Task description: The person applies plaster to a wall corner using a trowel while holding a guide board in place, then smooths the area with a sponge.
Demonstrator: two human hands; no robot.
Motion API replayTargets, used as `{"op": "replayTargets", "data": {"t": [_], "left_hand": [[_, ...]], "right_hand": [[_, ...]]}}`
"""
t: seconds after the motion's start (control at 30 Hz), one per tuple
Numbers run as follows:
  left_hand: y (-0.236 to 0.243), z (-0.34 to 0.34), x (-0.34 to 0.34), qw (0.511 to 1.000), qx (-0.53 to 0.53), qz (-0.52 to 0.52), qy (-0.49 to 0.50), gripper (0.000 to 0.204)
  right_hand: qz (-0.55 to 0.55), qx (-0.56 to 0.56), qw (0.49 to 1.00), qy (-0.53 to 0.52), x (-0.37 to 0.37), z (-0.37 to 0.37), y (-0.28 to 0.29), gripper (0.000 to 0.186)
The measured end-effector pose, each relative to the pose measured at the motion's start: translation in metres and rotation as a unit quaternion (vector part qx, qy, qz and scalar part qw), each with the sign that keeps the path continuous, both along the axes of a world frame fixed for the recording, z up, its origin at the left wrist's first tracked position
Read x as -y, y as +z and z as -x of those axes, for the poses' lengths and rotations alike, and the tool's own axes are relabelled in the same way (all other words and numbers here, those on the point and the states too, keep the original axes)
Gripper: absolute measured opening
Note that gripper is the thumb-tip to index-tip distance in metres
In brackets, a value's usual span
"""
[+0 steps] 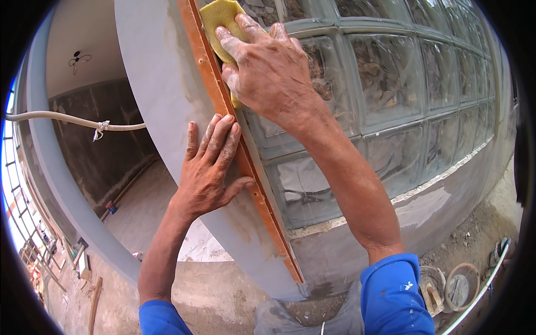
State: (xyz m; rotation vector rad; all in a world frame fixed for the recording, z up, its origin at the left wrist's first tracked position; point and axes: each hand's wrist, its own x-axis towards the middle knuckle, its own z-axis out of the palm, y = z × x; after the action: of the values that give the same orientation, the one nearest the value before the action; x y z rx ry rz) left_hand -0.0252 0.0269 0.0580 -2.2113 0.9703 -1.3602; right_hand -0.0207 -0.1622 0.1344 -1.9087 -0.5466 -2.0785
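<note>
A long reddish-brown wooden strip (258, 192) runs down the edge of a grey plastered wall, beside a panel of glass blocks (382, 78). My right hand (265, 70) grips a yellow sponge (223, 15) with the fingers bent over it, at the strip's upper part by the glass. Lower down, my left hand (209, 162) lies flat on the strip and the wall, fingers stretched and thumb out to the right. It holds nothing. Whitish dust coats the fingers of both hands.
At the lower right, two buckets (462, 286) stand on the ground, a trowel-like tool in one, near a pale hose (481, 290). A doorway opens at left, with a beige pipe (75, 115) across it. Wood scraps (95, 304) lie at lower left.
</note>
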Motion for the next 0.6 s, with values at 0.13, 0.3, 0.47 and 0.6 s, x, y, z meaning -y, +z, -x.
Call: {"op": "replayTargets", "data": {"t": [0.13, 0.3, 0.47, 0.6], "left_hand": [[-0.002, -0.005, 0.002, 1.000, 0.005, 0.001, -0.012, 0.103], [-0.001, -0.002, 0.004, 1.000, 0.007, 0.006, -0.018, 0.101], [-0.002, -0.003, 0.000, 1.000, 0.013, 0.009, -0.023, 0.099], [-0.003, -0.003, 0.002, 1.000, 0.007, 0.005, -0.010, 0.101]], "right_hand": [[0.021, -0.084, 0.995, 0.044, 0.006, 0.019, -0.094, 0.054], [-0.006, -0.170, 0.984, 0.058, 0.011, 0.049, -0.213, 0.060], [-0.051, -0.123, 0.990, 0.056, 0.027, 0.063, -0.194, 0.061], [-0.056, 0.008, 0.997, 0.056, 0.028, 0.027, -0.072, 0.056]]}}
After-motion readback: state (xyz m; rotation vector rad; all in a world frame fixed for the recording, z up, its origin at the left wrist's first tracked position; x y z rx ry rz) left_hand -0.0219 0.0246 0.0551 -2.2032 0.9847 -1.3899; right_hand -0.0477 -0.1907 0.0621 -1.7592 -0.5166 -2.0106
